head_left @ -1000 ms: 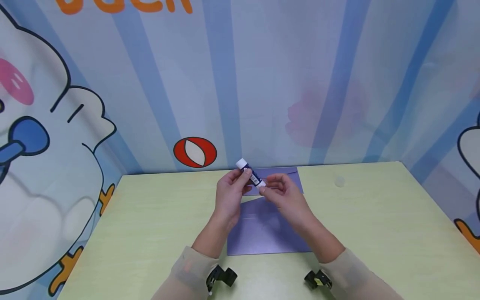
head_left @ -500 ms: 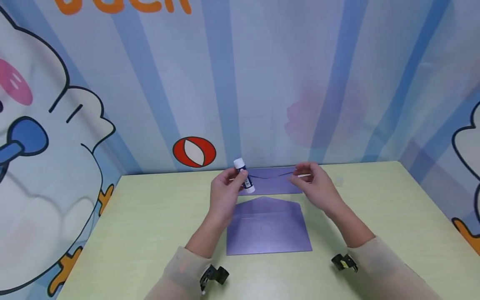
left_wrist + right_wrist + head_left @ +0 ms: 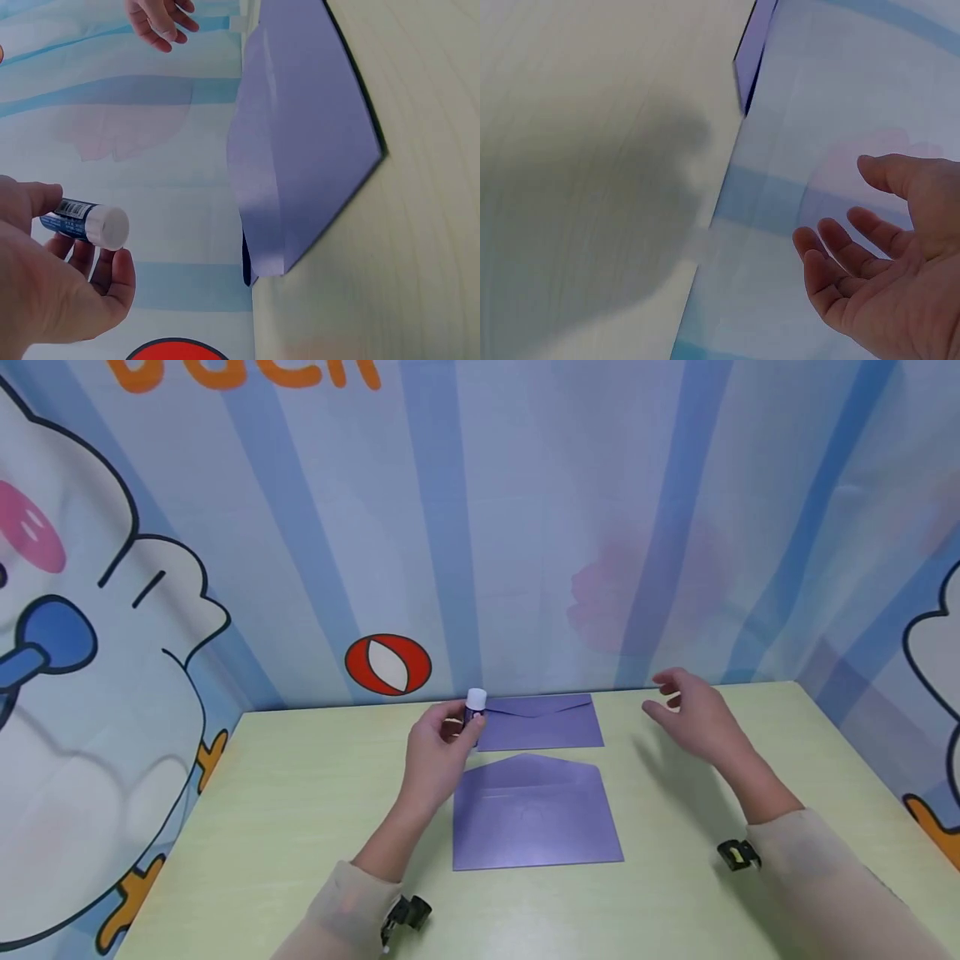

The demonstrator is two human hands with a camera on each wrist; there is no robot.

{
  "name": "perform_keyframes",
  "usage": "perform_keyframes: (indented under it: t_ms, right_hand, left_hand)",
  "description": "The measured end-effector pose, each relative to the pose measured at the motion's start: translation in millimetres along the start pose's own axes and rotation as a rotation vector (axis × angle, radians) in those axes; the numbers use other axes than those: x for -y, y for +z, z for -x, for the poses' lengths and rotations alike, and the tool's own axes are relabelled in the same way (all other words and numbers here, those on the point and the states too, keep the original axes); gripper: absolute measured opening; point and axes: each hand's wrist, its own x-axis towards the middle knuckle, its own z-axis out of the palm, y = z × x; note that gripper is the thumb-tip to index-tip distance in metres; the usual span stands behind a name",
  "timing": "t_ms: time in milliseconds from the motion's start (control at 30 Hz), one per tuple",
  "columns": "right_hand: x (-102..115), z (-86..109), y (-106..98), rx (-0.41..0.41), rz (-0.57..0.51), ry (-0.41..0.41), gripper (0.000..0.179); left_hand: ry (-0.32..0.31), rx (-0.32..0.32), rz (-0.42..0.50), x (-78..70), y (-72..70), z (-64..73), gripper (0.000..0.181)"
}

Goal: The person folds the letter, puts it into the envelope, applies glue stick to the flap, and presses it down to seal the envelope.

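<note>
My left hand (image 3: 437, 752) holds a glue stick (image 3: 476, 706) nearly upright, just left of the rear envelope. The left wrist view shows the white end and dark blue barcode label of the glue stick (image 3: 86, 223) between thumb and fingers. My right hand (image 3: 693, 714) hovers over the right part of the table. Its fingers are loosely bent and hold nothing, as the right hand (image 3: 900, 262) also shows in its own wrist view. A purple envelope (image 3: 536, 822) lies in front with its flap pointing away. Behind it lies a second purple envelope (image 3: 547, 733), its flap folded down.
The pale wooden table (image 3: 322, 802) ends at a blue striped backdrop (image 3: 517, 527) printed with cartoon figures. A small pale translucent piece (image 3: 700, 246) sits by the table's back edge in the right wrist view. Small black cameras are worn at both sleeves.
My right hand has let go of the glue stick's lower end and moved off to the right. My left hand has shifted slightly left and turned the glue stick more upright.
</note>
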Motion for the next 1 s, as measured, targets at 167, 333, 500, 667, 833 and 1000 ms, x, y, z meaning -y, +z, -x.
perform_keyframes:
  t_ms: [167,333,500,667,833,1000]
  right_hand:
    - [-21.0,-8.7,-3.8,0.059,0.094,0.016,0.057]
    - [-35.4,-14.7,-2.6,0.107,0.184,0.034,0.056]
    - [-44.5,-18.6,0.6,0.140,0.227,0.038,0.052]
    - [-51.6,-22.1,5.8,0.150,0.257,0.025,0.046]
    - [-54.6,-25.0,9.4,0.158,0.278,0.004,0.038]
    - [-53.0,-27.9,10.0,0.185,0.283,0.009,0.031]
  left_hand:
    - [0.079,0.028,-0.123,4.4,-1.7,1.5,0.035]
    - [0.134,0.069,-0.246,8.1,-1.7,2.5,0.032]
    - [0.176,0.113,-0.333,10.5,-1.2,4.2,0.032]
    - [0.195,0.149,-0.417,13.8,0.7,5.7,0.031]
    - [0.223,0.170,-0.485,15.8,1.9,7.0,0.032]
    - [0.254,0.182,-0.523,15.3,2.2,8.1,0.031]
